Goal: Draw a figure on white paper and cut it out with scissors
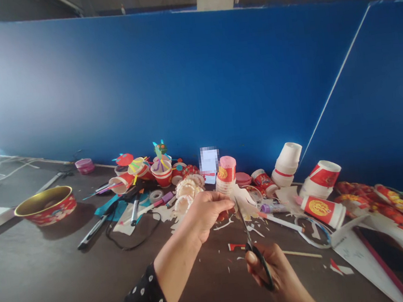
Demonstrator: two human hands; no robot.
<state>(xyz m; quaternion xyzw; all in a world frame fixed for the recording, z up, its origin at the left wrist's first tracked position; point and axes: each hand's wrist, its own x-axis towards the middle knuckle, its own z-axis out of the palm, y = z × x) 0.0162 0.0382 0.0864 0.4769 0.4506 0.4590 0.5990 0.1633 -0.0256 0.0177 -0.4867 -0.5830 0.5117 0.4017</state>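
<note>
My left hand is closed in a pinch, its fingertips at the left edge of a piece of white paper. My right hand grips a pair of scissors by the black handles, with fingers through the loops. The blades point away from me and their tips overlap the paper. Small white scraps and a red scrap lie on the table around the scissors. Just behind my left fingertips stands a stack of paper cups with a pink top.
A phone leans upright at the back. Decorated cups, pens and a gold-lined bowl are on the left. White cups, a red cup, a wooden stick and a dark flat device lie right. A blue partition stands behind.
</note>
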